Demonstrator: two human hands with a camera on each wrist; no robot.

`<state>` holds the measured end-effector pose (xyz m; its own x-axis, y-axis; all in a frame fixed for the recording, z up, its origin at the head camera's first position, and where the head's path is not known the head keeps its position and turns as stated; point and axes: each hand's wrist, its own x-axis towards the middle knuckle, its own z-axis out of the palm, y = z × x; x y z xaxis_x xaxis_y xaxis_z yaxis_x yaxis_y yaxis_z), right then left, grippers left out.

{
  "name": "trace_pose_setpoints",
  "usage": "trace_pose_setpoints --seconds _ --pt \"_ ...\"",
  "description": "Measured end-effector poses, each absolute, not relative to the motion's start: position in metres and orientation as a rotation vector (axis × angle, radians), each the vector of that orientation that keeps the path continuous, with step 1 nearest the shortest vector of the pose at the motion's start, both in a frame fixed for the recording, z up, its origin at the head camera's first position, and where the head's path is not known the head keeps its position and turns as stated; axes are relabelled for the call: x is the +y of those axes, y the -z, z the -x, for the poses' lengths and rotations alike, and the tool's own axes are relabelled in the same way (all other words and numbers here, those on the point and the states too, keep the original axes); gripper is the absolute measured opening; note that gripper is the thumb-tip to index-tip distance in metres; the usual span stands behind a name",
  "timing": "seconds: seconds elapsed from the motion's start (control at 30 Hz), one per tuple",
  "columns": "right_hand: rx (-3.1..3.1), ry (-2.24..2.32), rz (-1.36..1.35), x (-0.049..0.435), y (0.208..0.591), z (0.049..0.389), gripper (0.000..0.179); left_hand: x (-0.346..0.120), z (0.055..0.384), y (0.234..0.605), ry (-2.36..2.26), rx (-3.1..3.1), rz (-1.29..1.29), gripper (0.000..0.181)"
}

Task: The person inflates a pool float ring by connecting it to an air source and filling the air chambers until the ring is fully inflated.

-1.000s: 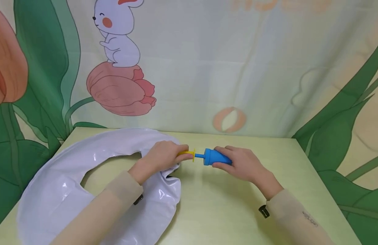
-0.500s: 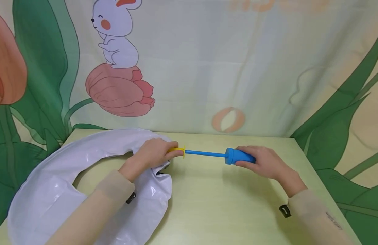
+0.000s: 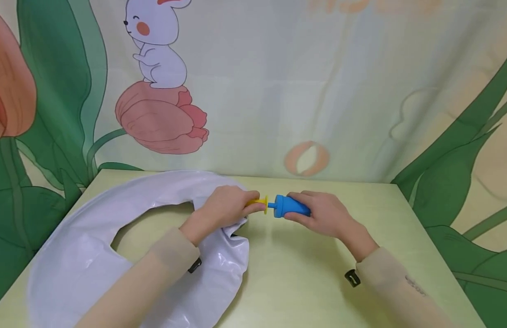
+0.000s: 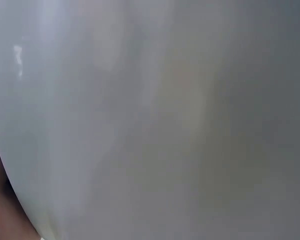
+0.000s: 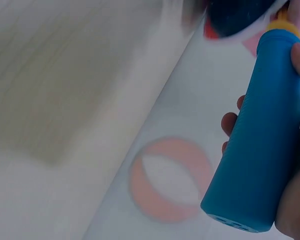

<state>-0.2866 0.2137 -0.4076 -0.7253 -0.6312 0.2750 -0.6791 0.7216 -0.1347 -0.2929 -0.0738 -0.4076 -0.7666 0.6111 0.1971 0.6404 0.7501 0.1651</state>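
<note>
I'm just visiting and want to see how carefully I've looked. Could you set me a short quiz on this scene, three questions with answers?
1. Multiple choice: what colour is the cylinder in the person's right hand?
A) red
B) blue
C) green

2. True or false: the person's left hand holds the yellow piece.

3. Fill in the blank: on the table, the pale ring lies toward the person's ____ side.

Key: 1. B; 2. true; 3. left.
</note>
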Motion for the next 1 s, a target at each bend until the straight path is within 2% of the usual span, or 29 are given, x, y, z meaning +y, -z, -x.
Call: trace_pose_setpoints --seconds 0.23,0.8,1.0 --pt "-2.749 -0.395 -1.045 0.207 0.413 0.282 0.059 -0.073 0.290 0.407 0.397 -2.870 1.011 0.037" --pt "-2.917 -0.511 -0.891 0.287 0.414 0.290 0.063 -0.116 0.299 0.397 0.444 -2.933 0.939 0.035" --pt "-2.858 -0.439 -0.939 0.278 0.411 0.292 0.061 -0.111 0.298 0.395 0.435 -2.896 0.979 0.037"
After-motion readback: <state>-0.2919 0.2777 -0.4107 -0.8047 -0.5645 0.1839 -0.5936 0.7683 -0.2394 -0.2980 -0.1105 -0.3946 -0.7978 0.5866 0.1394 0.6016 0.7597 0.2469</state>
